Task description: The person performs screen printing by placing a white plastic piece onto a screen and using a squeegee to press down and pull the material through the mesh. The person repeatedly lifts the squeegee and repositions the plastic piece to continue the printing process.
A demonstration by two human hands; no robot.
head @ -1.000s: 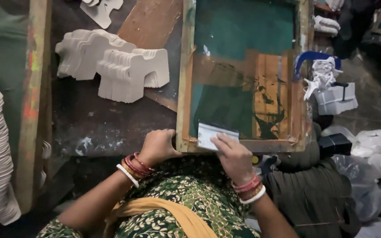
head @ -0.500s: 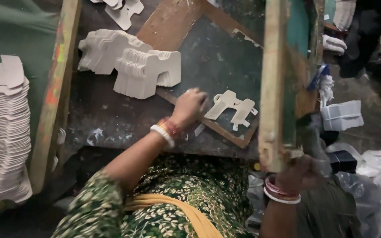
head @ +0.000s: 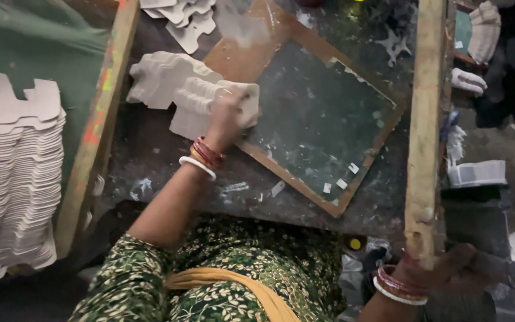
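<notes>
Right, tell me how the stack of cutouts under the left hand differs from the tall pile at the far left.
The stack under the left hand is short and lies on the dark worktable; the tall pile is many times higher and stands beyond the wooden rail. The left hand rests on the stack under it; nothing touches the tall pile. Both are pale, flat card cutouts with notched outlines.

Landmark: board (head: pixel 323 119) on the table (head: pixel 150 155). Cutout stack (head: pixel 195 98) at its left edge, left hand (head: pixel 227 116) on the stack. Big cutout pile (head: pixel 13 179) far left. Raised frame (head: pixel 425 131) right of the board, right hand (head: pixel 448 271) at the frame's near end.
</notes>
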